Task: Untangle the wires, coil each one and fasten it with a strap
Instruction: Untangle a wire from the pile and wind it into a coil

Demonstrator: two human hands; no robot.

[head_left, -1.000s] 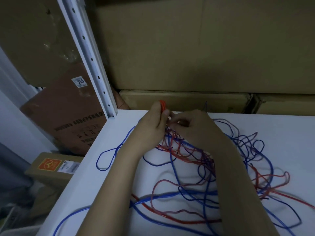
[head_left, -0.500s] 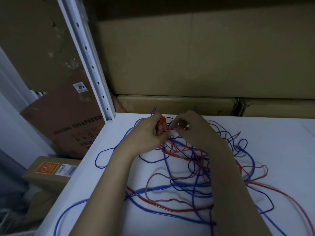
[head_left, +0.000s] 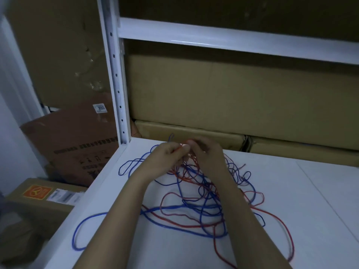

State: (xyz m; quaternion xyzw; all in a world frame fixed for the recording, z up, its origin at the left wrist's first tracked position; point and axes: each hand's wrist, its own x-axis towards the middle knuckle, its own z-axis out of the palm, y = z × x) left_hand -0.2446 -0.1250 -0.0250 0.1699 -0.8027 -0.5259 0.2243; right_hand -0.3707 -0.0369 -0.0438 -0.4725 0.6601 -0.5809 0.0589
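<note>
Where hands (head_left: 186, 154) meet, wires (head_left: 194, 191) (tangled).

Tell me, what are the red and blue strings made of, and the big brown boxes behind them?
The red wires and blue wires look like thin wire in smooth plastic coating: they hold springy loops. The brown boxes look like matte cardboard, with flat creased faces.

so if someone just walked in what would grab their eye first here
Most likely the sprawling tangle of red and blue wires across the white shelf surface. Next, the left hand and right hand, held close together at the far edge of the tangle, pinching strands. Behind them, large cardboard boxes fill the back of the rack.
</note>
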